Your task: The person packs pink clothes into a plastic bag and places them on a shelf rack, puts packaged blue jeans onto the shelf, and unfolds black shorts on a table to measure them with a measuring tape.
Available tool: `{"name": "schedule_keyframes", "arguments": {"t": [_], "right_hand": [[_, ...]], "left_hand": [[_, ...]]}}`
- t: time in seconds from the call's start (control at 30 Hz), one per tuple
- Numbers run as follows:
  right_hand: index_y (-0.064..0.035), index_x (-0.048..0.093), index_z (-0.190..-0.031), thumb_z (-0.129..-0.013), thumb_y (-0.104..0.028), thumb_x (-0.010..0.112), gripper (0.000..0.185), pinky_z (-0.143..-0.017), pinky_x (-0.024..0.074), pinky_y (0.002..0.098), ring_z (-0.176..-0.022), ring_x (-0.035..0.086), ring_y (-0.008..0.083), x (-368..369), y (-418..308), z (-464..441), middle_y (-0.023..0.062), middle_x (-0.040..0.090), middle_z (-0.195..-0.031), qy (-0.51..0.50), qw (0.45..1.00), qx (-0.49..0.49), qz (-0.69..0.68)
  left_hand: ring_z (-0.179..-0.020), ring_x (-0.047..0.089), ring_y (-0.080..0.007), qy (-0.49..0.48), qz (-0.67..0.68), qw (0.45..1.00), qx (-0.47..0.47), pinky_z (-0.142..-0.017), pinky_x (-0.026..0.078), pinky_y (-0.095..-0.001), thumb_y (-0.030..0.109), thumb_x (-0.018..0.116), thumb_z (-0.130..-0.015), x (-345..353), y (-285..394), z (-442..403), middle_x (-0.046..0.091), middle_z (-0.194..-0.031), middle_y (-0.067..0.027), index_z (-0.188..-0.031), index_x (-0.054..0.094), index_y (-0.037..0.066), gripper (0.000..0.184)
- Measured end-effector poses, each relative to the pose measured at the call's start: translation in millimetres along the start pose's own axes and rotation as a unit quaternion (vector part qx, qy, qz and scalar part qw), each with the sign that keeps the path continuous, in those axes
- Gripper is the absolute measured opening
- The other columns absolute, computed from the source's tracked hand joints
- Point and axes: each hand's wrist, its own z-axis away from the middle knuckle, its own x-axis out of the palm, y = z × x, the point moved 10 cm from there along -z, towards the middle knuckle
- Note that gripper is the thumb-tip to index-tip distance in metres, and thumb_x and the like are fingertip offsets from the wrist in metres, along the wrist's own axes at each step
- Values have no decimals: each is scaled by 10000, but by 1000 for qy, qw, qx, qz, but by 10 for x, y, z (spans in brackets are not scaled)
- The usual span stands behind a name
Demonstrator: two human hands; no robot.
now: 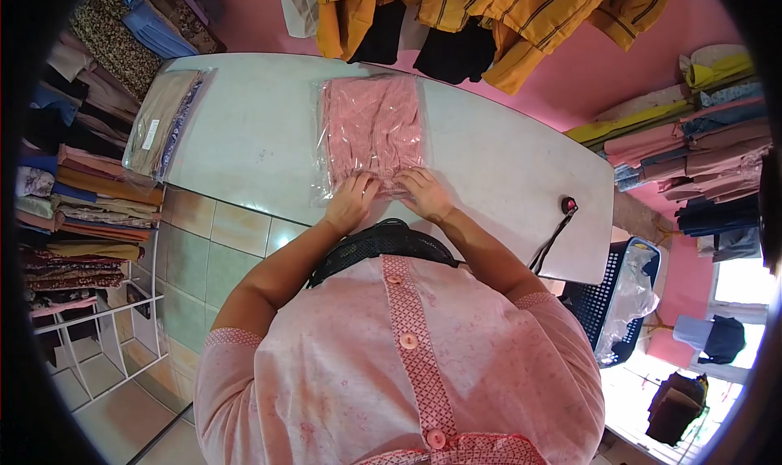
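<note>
A pink folded garment [373, 123] lies flat inside a clear plastic bag [319, 189] on the white table. My left hand [353, 202] is at the near edge of the bag, its fingers bent and closed on the plastic. Just beside it, my right hand [423, 194] grips the same edge, right of the middle. Both sets of fingertips press against the near end of the packet, and the plastic under them is partly hidden.
Packed garments [163, 123] lie at the left end of the table [244, 131]. A small dark object with a black strap [568, 206] sits at the right. Beyond are a blue basket [607, 302], clothes stacks [90, 220] and hanging yellow striped clothes [529, 13].
</note>
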Motion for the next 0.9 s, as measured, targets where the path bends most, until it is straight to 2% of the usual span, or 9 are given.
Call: {"name": "schedule_keyframes", "arguments": {"t": [0.1,0.27,0.37,0.47,0.57,0.67,0.77,0.87,0.9], "right_hand": [[-90,537,-1142,-673,-134,689,495,-958,394,360,-1115,457,285,-56,-24,-21,81,530,-1150,13,1000,-7,-14],[-60,554,-1110,-703,-110,678,428,-937,402,359,-1038,503,311,-208,-66,-48,111,571,-1070,33,996,-13,-87],[-47,545,-1114,-762,-112,657,375,-908,420,359,-985,537,321,-473,78,24,132,589,-1042,130,977,17,-167],[-22,540,-1115,-864,-244,572,337,-873,441,367,-965,562,298,-460,863,462,158,596,-1044,319,867,268,-273],[-33,533,-1138,-919,-432,449,463,-843,457,372,-982,561,263,458,1617,815,155,596,-1067,199,758,481,-394],[-8,499,-1178,-901,-589,348,661,-848,457,375,-979,559,259,550,911,621,152,589,-1062,59,566,485,-665],[27,438,-1231,-864,-658,336,784,-857,458,364,-976,558,262,519,847,408,148,571,-1083,34,517,413,-749],[76,383,-1262,-846,-687,318,872,-853,460,354,-975,556,257,168,619,170,169,557,-1102,22,528,397,-750],[61,325,-1315,-842,-694,313,891,-857,458,345,-986,557,250,124,548,94,185,519,-1197,-6,523,379,-763]], "left_hand": [[-1029,480,-283,-14,-46,999,-2,-870,439,-346,90,576,-691,87,-46,-43,470,-1147,-141,-1174,478,27,497],[-1011,488,-305,-42,-57,997,-17,-873,441,-357,190,696,-645,67,-11,-95,463,-1150,-167,-1182,447,11,618],[-1004,492,-311,-55,-49,997,-20,-843,464,-363,267,759,-584,84,-29,-132,462,-1132,-171,-1182,432,8,729],[-1000,494,-313,-51,-55,997,-25,-817,483,-372,298,779,-568,195,-107,-152,463,-1104,-165,-1173,431,10,755],[-993,494,-315,-36,-69,997,-21,-816,480,-376,308,786,-562,157,-48,-148,465,-1076,-159,-1166,429,7,763],[-976,493,-314,-25,-56,998,-33,-810,468,-378,305,789,-551,-1,58,-188,470,-1056,-154,-1163,426,0,773],[-959,490,-313,8,-53,997,-52,-799,457,-378,305,789,-546,-118,82,-189,470,-1044,-151,-1159,425,-5,777],[-907,518,-326,66,-64,993,-69,-762,465,-385,268,764,-591,13,-178,-141,503,-1000,-157,-1155,440,10,700],[-902,529,-334,68,-68,992,-78,-757,468,-390,257,753,-607,12,-234,-152,512,-998,-160,-1155,444,13,674]]}}
